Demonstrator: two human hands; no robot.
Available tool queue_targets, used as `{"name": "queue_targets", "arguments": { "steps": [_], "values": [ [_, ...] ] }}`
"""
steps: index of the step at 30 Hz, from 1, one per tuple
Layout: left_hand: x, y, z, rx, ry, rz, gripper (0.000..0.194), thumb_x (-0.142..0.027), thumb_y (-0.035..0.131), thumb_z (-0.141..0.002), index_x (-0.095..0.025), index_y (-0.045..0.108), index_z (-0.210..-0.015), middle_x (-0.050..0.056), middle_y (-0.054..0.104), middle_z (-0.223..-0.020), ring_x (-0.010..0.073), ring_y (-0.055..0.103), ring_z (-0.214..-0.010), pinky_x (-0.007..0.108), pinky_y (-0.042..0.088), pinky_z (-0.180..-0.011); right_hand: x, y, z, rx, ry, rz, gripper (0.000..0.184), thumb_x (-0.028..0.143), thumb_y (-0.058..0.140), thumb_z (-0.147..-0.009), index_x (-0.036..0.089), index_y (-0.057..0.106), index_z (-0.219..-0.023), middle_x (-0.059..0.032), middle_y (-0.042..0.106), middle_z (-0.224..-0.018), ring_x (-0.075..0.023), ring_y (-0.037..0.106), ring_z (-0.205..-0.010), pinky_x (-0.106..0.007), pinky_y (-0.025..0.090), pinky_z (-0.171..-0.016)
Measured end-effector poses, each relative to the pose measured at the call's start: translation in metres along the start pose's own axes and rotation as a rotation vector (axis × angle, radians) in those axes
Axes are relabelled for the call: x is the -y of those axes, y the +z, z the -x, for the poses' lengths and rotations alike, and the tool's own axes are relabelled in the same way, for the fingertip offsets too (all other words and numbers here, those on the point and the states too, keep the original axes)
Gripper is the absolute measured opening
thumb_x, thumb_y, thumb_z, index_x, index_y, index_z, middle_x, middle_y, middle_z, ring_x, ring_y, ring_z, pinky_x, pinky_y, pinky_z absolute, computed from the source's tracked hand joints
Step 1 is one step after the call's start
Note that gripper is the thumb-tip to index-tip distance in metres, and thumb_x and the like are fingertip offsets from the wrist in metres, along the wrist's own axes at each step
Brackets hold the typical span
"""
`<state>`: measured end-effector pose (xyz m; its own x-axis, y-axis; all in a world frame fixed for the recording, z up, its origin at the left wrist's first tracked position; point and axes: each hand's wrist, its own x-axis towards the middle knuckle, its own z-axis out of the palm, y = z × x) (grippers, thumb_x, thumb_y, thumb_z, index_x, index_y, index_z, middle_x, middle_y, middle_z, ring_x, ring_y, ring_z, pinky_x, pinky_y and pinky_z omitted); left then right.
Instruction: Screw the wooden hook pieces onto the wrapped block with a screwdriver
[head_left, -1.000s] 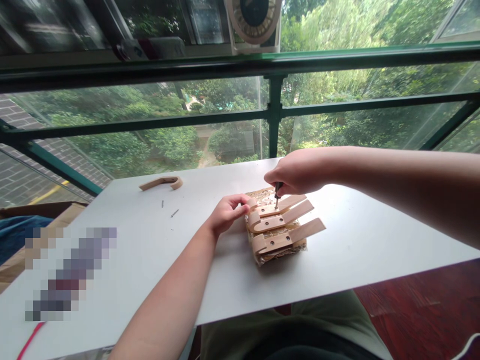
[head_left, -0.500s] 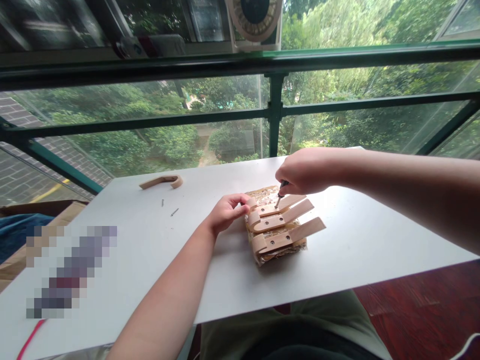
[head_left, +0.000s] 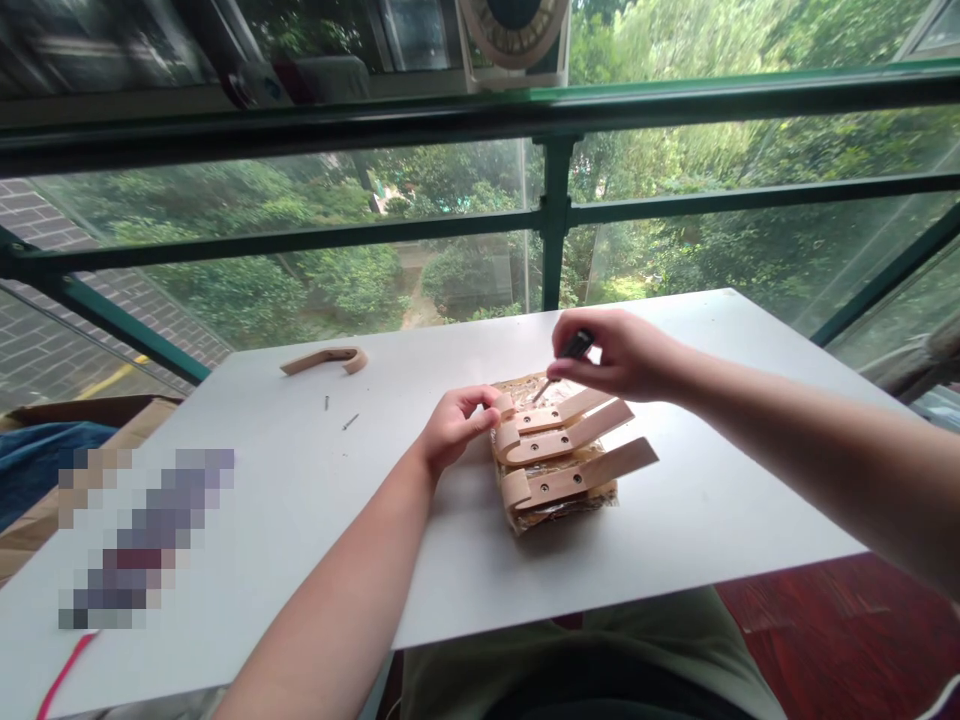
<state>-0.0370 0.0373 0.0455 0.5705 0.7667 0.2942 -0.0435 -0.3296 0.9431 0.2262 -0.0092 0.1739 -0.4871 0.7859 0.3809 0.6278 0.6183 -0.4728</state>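
My right hand (head_left: 600, 352) grips a screwdriver (head_left: 576, 346) by its black handle, and the shaft slants down to the left. Its tip is near the farthest wooden hook (head_left: 538, 420), though I cannot tell whether it touches. With thumb and fingers, my left hand (head_left: 461, 422) pinches the curled end of that hook. Two more pale wooden hooks, a middle one (head_left: 551, 446) and a near one (head_left: 559, 488), lie alongside, with screw heads showing in them. All three rest across a block wrapped in clear plastic (head_left: 529, 518).
A loose curved wooden hook (head_left: 322, 360) lies at the table's back left. Two screws, one short (head_left: 326, 403) and one longer (head_left: 350, 422), lie nearer. A blurred-out object (head_left: 150, 540) is on the left of the white table (head_left: 720, 500). Green railing (head_left: 555, 220) runs behind.
The screwdriver has lifted off the right screw of the farthest hook, and its tip has shifted left. My right hand has turned, showing more of the handle. My left hand stays in place.
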Motion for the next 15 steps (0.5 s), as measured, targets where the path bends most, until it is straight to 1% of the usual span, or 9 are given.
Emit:
{"name": "queue_targets", "arguments": {
  "steps": [3,4,6,7,9,10,12,13,15],
  "values": [
    [0.001,0.001,0.000,0.003,0.009,0.002,0.034,-0.047,0.069,-0.083,-0.013,0.070,-0.085,0.010,0.069,-0.091,0.0262,0.062,-0.095,0.037,0.046,-0.089,-0.020,0.001,0.007,-0.364,-0.054,-0.155,0.013,0.030,0.063,-0.089,0.022,0.054,-0.086,-0.0007,0.061,-0.081,-0.0158,0.058,-0.075,-0.032,0.048,-0.072],
    [0.002,0.001,0.000,0.004,0.010,0.001,0.034,-0.047,0.069,-0.083,-0.013,0.070,-0.085,0.010,0.069,-0.091,0.0262,0.062,-0.096,0.037,0.045,-0.089,-0.030,0.001,0.010,-0.415,-0.054,-0.283,0.011,0.027,0.062,-0.090,0.023,0.052,-0.087,-0.0013,0.062,-0.085,-0.0167,0.060,-0.078,-0.033,0.050,-0.074],
    [0.002,0.003,0.000,-0.001,0.018,0.005,0.033,-0.046,0.068,-0.083,-0.013,0.069,-0.084,0.010,0.069,-0.090,0.0260,0.061,-0.095,0.037,0.045,-0.089,-0.050,0.004,0.017,-0.430,-0.024,-0.529,0.012,0.024,0.061,-0.091,0.024,0.050,-0.088,-0.0009,0.064,-0.087,-0.0164,0.064,-0.076,-0.034,0.054,-0.072],
    [0.002,0.004,0.000,-0.004,0.022,0.009,0.033,-0.047,0.067,-0.083,-0.013,0.069,-0.084,0.010,0.068,-0.089,0.0258,0.061,-0.095,0.037,0.045,-0.089,-0.060,0.007,0.022,-0.409,0.019,-0.590,0.012,0.024,0.063,-0.090,0.023,0.052,-0.088,-0.0001,0.064,-0.086,-0.0139,0.063,-0.068,-0.032,0.055,-0.066],
    [0.001,0.005,0.000,-0.012,0.035,0.025,0.033,-0.047,0.066,-0.083,-0.014,0.068,-0.082,0.010,0.068,-0.088,0.0256,0.061,-0.095,0.037,0.045,-0.090,-0.076,0.014,0.033,-0.284,0.115,-0.680,0.009,0.026,0.064,-0.090,0.021,0.059,-0.095,-0.0009,0.067,-0.091,-0.0068,0.049,-0.048,-0.028,0.051,-0.051],
    [0.001,0.006,0.000,-0.015,0.042,0.032,0.033,-0.047,0.065,-0.084,-0.014,0.068,-0.081,0.009,0.067,-0.088,0.0255,0.060,-0.094,0.038,0.045,-0.091,-0.082,0.019,0.039,-0.181,0.156,-0.699,0.013,0.030,0.064,-0.091,0.019,0.064,-0.099,-0.0027,0.070,-0.094,-0.0055,0.046,-0.045,-0.026,0.048,-0.046],
    [0.002,0.007,0.001,-0.020,0.050,0.044,0.031,-0.046,0.064,-0.084,-0.015,0.067,-0.080,0.009,0.067,-0.087,0.0254,0.061,-0.094,0.039,0.045,-0.094,-0.092,0.030,0.052,0.067,0.200,-0.711,0.028,0.037,0.065,-0.091,0.018,0.069,-0.111,-0.0074,0.073,-0.101,-0.0064,0.051,-0.049,-0.023,0.041,-0.042],
    [0.002,0.007,0.001,-0.024,0.051,0.048,0.030,-0.045,0.064,-0.084,-0.016,0.066,-0.080,0.009,0.067,-0.087,0.0253,0.060,-0.094,0.039,0.045,-0.094,-0.095,0.036,0.058,0.110,0.200,-0.762,0.034,0.039,0.067,-0.089,0.018,0.069,-0.117,-0.0096,0.073,-0.112,-0.0054,0.050,-0.049,-0.022,0.040,-0.041],
    [0.002,0.008,0.001,-0.031,0.049,0.052,0.029,-0.046,0.064,-0.083,-0.016,0.065,-0.079,0.009,0.066,-0.087,0.0255,0.060,-0.094,0.039,0.045,-0.095,-0.101,0.044,0.066,0.113,0.212,-0.841,0.041,0.043,0.068,-0.088,0.022,0.069,-0.123,-0.0115,0.067,-0.131,-0.0049,0.051,-0.050,-0.023,0.043,-0.043]
  ]
}}
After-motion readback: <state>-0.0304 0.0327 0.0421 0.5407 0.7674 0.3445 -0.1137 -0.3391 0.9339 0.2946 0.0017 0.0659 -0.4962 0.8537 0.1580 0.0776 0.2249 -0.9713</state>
